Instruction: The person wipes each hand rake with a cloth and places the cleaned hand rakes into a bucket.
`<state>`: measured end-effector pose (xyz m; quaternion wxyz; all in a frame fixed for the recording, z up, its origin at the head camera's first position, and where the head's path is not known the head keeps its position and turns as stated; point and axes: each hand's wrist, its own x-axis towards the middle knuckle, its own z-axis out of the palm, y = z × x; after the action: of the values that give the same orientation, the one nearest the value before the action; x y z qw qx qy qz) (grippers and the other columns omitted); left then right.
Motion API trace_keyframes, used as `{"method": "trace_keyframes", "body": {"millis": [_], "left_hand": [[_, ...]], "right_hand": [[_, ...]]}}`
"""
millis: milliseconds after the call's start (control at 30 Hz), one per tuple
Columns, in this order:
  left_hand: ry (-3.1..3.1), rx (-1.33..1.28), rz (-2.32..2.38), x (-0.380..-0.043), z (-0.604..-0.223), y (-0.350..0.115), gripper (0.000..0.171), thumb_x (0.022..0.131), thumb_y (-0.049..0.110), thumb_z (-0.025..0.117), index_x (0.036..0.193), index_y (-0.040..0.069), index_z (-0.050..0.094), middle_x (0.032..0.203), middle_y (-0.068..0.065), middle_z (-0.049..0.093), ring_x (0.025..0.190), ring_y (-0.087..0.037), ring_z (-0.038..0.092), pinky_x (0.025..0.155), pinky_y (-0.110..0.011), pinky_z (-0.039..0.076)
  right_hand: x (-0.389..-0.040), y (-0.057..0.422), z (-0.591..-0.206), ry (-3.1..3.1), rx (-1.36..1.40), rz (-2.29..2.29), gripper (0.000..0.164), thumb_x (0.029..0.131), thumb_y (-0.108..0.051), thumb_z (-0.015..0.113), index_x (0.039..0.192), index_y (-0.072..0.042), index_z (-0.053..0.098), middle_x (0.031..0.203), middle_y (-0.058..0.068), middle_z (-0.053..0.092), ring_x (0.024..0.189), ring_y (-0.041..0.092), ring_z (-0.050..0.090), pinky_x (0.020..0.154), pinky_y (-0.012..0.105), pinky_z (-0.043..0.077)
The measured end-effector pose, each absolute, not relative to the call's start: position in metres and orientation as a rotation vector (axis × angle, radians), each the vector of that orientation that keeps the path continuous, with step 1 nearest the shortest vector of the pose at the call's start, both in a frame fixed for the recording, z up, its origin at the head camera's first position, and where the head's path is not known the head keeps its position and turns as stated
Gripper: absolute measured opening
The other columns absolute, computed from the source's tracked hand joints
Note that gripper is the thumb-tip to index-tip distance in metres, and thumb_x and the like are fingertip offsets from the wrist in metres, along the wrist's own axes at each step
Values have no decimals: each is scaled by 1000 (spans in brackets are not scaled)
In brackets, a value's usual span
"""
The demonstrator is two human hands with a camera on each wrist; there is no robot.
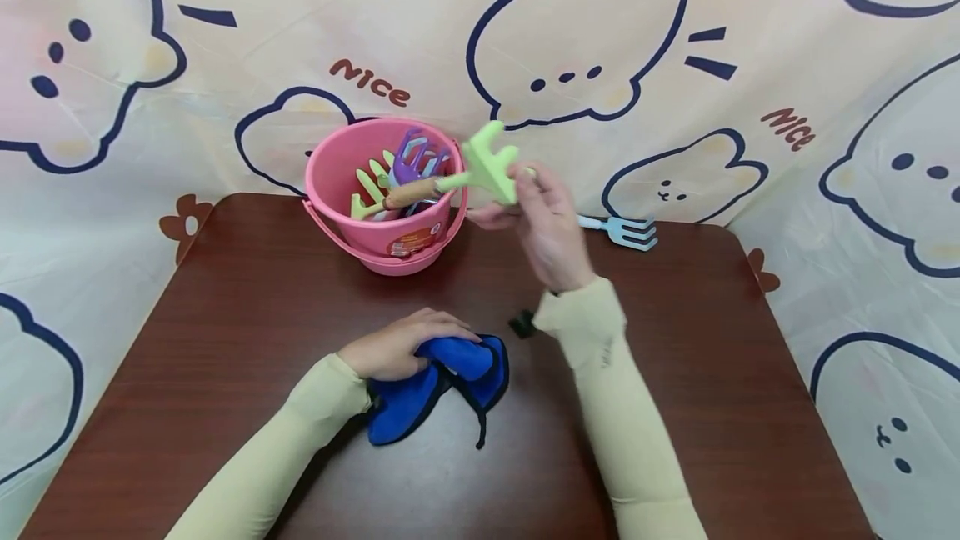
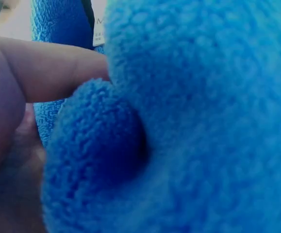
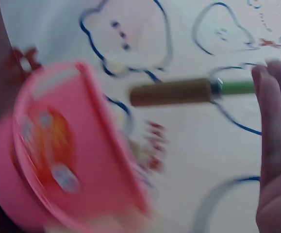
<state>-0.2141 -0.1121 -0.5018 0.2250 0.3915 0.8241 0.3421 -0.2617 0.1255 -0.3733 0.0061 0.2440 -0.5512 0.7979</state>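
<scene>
My right hand (image 1: 551, 227) pinches the head of a light green toy garden rake (image 1: 487, 165). Its wooden handle (image 3: 172, 92) points left, over the rim of the pink bucket (image 1: 337, 219). Inside the bucket lie several toy garden tools, among them a purple fork (image 1: 411, 167) and green pieces (image 1: 369, 183). Nearer the front, my left hand (image 1: 401, 346) grips a blue plush cloth (image 1: 408, 411) with black edging and a small black loop, folded on the table. In the left wrist view the cloth fills most of the picture, and a white label (image 2: 99, 24) shows.
A light blue toy fork (image 1: 632, 232) lies at the table's back edge, partly behind my right hand. By my right sleeve is a small dark object (image 1: 522, 323), too blurred to tell. A printed curtain (image 1: 420, 15) hangs behind the brown table (image 1: 720, 407).
</scene>
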Motion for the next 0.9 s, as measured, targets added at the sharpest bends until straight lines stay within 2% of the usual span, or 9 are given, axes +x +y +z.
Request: {"method": "trace_keyframes", "body": {"millis": [133,267,333,400,500,567,667,733,900], "left_hand": [[2281,1078,932,-215,-503,-111,68,90,-5,69,146,32,58,149,0,56,139,-29,46,107,-59,47],[2287,1079,906,-215,-504,-109,68,90,-4,68,145,34,58,148,1,57,136,-27,47,106,-57,48],[2284,1071,908,-214,-504,-109,68,89,-5,66,145,33,59,148,1,58,135,-27,47,106,-56,47],[2287,1057,914,-213,-504,-112,68,89,-6,66,144,33,60,147,2,58,135,-27,47,106,-56,47],[2282,1057,919,-212,-504,-112,68,89,-7,65,144,31,60,147,1,58,137,-28,46,107,-58,46],[2278,1058,926,-213,-504,-112,68,89,-8,64,144,31,59,148,1,57,138,-29,45,108,-59,46],[2268,1062,938,-213,-504,-112,68,89,-9,63,145,29,59,149,0,56,139,-30,45,109,-60,44],[2269,1066,937,-214,-503,-112,68,89,-9,62,145,29,59,149,-1,56,139,-30,45,110,-60,44],[2267,1073,935,-214,-502,-113,68,90,-9,63,146,30,58,148,-2,57,138,-31,46,108,-60,45]], "right_hand": [[-286,78,-383,-1774,584,2608,25,112,-29,44,119,-10,59,97,13,77,88,21,79,83,37,63],[-302,46,-390,-1942,422,2631,33,111,-34,46,122,-5,59,97,16,78,87,21,79,85,36,62],[-306,36,-393,-2054,348,2604,33,110,-34,48,121,-5,60,91,12,78,78,18,78,79,32,63],[-308,27,-394,-2167,296,2524,32,109,-34,53,120,-6,61,79,9,75,62,15,72,66,27,61],[-307,23,-393,-2328,238,2299,32,105,-34,61,125,-9,61,64,7,64,44,14,57,48,25,51],[-306,21,-392,-2413,225,2143,37,102,-34,66,131,-11,58,59,7,59,40,16,50,43,27,46],[-305,21,-390,-2478,244,2016,46,101,-34,69,138,-11,54,60,7,58,41,18,51,43,29,48],[-304,23,-390,-2482,283,2011,46,101,-32,68,139,-12,52,62,7,59,42,18,53,45,31,51],[-304,40,-390,-2397,417,2057,34,105,-26,63,131,-6,59,64,10,60,43,21,54,46,38,53]]}}
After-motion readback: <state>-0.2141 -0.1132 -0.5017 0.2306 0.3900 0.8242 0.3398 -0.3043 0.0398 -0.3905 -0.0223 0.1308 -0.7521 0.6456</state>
